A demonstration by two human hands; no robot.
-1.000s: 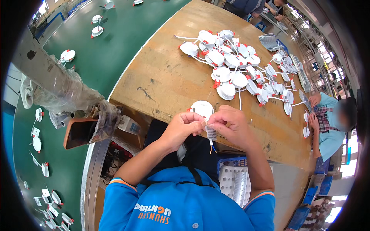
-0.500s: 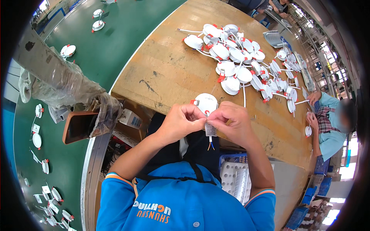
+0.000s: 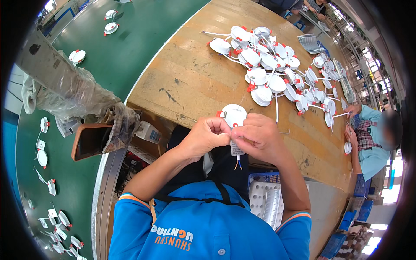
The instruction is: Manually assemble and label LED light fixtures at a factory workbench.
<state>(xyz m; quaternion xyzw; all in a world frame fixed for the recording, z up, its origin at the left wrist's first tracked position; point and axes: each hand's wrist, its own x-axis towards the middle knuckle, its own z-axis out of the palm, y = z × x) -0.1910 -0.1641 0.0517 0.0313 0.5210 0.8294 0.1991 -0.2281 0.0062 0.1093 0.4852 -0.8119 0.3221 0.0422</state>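
Note:
A round white downlight (image 3: 235,114) with red-tipped clips rests at the near edge of the wooden table, just beyond my hands. Below it hangs a printed grey-white label (image 3: 237,149) around its cable. Bare brown and blue wire ends (image 3: 238,164) stick out under the label. My left hand (image 3: 209,135) pinches the top of the label at the cable, thumb against forefinger. From the other side my right hand (image 3: 257,135) pinches the same spot, fingers curled. The fingertips almost meet and hide the exact grip.
Many white downlights (image 3: 261,94) with cables lie heaped on the wooden table (image 3: 173,82). On my left, a green conveyor belt (image 3: 125,39) carries more. A wrapped post (image 3: 73,82) holds a phone (image 3: 90,141). A co-worker (image 3: 368,143) sits at right; a perforated white tray (image 3: 260,197) stands beside my lap.
Both hands keep pinching the label at the cable. My right-hand fingers have curled in further, and the view has shifted slightly.

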